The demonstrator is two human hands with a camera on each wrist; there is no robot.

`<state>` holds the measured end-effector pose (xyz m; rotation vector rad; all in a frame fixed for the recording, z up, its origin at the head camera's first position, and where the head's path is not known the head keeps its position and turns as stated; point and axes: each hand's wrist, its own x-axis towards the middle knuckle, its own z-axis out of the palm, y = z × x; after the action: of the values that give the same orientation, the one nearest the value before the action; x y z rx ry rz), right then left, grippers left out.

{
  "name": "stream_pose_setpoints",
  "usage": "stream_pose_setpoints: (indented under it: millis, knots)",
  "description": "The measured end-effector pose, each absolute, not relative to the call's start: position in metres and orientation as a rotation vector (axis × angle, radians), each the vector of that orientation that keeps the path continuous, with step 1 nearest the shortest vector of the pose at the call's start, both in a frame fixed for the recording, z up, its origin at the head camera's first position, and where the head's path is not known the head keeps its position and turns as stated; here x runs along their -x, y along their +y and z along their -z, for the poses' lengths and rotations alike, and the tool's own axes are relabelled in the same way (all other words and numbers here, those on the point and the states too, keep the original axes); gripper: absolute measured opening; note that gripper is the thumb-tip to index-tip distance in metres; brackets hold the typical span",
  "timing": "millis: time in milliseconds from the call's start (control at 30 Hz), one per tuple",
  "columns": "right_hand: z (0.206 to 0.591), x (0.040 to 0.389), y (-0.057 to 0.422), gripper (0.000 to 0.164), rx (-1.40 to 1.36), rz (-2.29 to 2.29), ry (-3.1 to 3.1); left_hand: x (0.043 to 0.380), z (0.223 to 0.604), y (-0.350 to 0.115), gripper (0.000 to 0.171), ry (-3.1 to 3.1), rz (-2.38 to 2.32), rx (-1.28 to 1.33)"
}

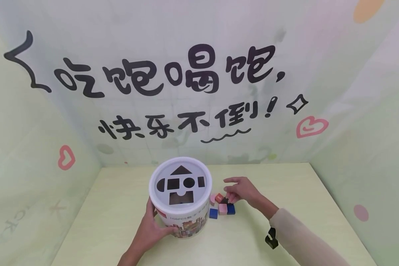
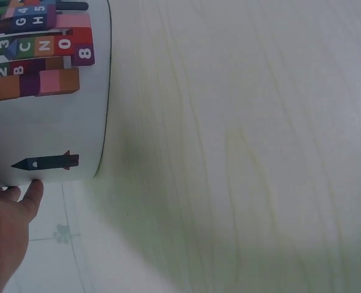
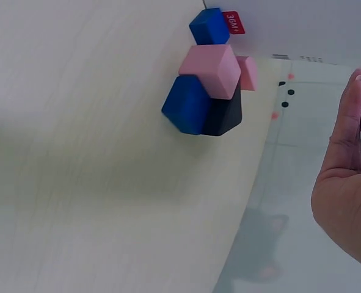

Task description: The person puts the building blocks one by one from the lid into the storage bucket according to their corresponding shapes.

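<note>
A white round bucket (image 1: pixel 167 218) with colourful printing stands upright beneath a white lid (image 1: pixel 181 170) with shaped holes. My left hand (image 1: pixel 151 229) grips its left side, thumb across the front; the other fingers are mostly hidden behind it. In the left wrist view, fingertips (image 2: pixel 33 195) meet the bucket's edge (image 2: pixel 46 134). My right hand (image 1: pixel 244 190) hovers over a small cluster of blocks, fingers loosely bent, fingertips close above it. The cluster holds blue blocks (image 3: pixel 186 104), pink blocks (image 3: pixel 211 70), a black block (image 3: pixel 226 116) and a red block (image 1: pixel 219 197).
The pale wood-grain tabletop (image 1: pixel 252 240) runs to a printed back wall (image 1: pixel 173 107) with black lettering. Walls with pink hearts enclose both sides. Something black (image 1: pixel 271 238) hangs at the right sleeve (image 1: pixel 299 232). The blocks lie just right of the bucket.
</note>
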<state>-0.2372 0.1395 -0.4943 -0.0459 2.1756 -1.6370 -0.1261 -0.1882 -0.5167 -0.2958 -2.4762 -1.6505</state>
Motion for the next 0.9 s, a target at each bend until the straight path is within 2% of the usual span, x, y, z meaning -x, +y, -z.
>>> stream_pose_setpoints:
  millis: [367, 633, 900]
  knots:
    - [0.519, 0.235, 0.155, 0.045, 0.059, 1.586, 2.178, 0.126, 0.516, -0.187, 0.130, -2.493, 1.622, 0.284]
    - [0.536, 0.234, 0.158, 0.045, 0.092, 1.544, 2.126, 0.137, 0.546, -0.196, 0.134, -2.489, 1.624, 0.276]
    - [0.544, 0.229, 0.160, 0.044, 0.086, 1.502, 2.125, 0.138, 0.553, -0.199, 0.134, -2.468, 1.648, 0.295]
